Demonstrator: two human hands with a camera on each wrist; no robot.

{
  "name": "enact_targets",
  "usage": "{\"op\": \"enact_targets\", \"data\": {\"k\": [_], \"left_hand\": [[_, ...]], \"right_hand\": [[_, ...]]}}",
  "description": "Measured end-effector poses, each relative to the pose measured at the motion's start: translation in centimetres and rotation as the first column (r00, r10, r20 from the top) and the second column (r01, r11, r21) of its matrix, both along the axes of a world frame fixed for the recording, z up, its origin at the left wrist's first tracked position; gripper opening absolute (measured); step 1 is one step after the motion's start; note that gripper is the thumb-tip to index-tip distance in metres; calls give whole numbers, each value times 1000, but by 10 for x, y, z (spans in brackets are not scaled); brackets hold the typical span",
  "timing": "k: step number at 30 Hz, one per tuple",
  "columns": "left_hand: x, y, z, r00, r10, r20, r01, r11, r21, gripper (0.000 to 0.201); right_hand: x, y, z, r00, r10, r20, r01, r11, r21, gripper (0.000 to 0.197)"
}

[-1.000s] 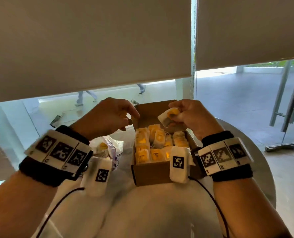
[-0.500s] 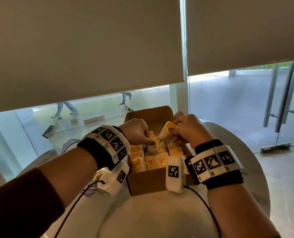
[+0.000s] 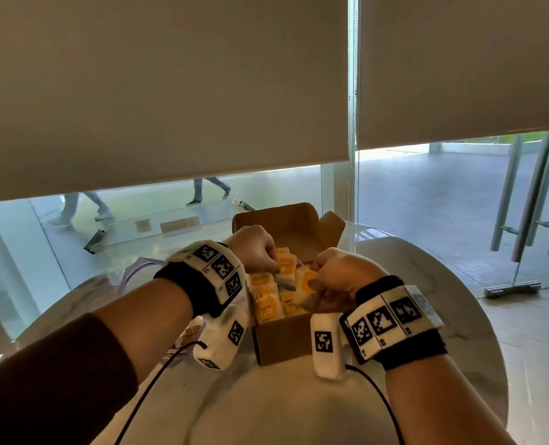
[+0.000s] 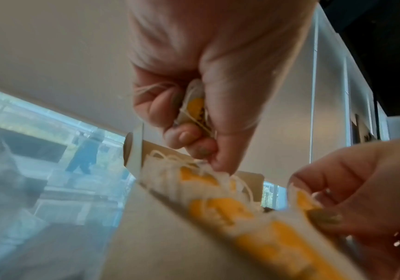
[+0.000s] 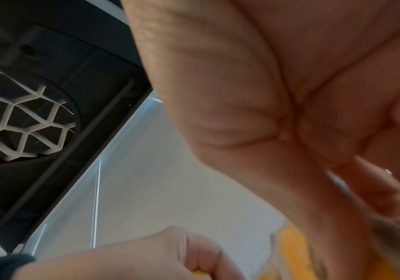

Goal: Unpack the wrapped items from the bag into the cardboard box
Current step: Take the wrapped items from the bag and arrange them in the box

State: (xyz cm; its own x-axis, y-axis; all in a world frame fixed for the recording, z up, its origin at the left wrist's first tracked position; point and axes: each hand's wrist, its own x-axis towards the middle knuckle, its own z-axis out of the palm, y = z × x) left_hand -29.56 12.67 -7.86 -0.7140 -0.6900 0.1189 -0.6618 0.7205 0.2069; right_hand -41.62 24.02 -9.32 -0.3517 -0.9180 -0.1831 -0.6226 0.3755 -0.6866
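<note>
Blur smears the wrist views: the right wrist view is filled almost wholly by the palm of the right hand, and whatever its fingers hold lies out of sight there, with only a yellow patch at the bottom edge. In the head view the bag shows only as a pale corner behind the left wrist, to the left of the cardboard box; its contents cannot be made out. A small wrapped piece lies just left of the box, half hidden under the left wrist's camera.

The cardboard box stands on the round white table, flaps open toward the window. Inside it, wrapped items in white and yellow sit packed upright in rows, touching one another; those on the right side of the box are covered by the right hand.

The left hand is over the far left of the box, fingers curled round a wrapped item with loose string about it, thumb tip down on the packed row. The right hand, over the right side of the box, pinches a second wrapped item between thumb and fingers.

Beyond the box, people's legs show under the roller blinds.
</note>
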Motion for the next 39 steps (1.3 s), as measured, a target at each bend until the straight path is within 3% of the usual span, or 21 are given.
{"op": "enact_targets", "data": {"k": [6,11,14,16,19,24,27,33,37,39], "left_hand": [[12,-5,-11,999,42,-32,-41,999,34,9],[15,-4,-7,999,29,-28,-27,998,57,10],[19,-2,-6,1000,9,-11,-7,994,113,7],[22,-1,-7,1000,9,-14,-7,991,131,7],[27,0,-10,999,3,-32,2,991,137,8],[31,1,-15,997,20,-77,-7,987,161,14],[32,2,-16,996,33,-86,-18,984,176,16],[33,1,-19,991,51,-126,-26,980,196,9],[36,0,-19,989,55,-136,-27,980,199,15],[38,0,-19,990,62,-129,-32,974,223,17]], "right_hand": [[2,4,-3,994,67,-81,-61,996,71,25],[7,8,-5,986,160,-49,-152,979,138,19],[16,15,-2,979,198,47,-203,967,152,10],[18,18,5,975,220,-1,-219,969,117,8],[14,22,27,990,138,3,-138,990,-28,2],[10,10,65,991,89,-101,-109,972,-206,9],[17,-10,65,969,169,-182,-185,980,-73,20],[36,-45,49,920,294,-260,-216,933,288,22],[37,-55,45,865,344,-367,-185,896,404,31],[35,-59,43,874,341,-346,-175,886,429,29]]}}
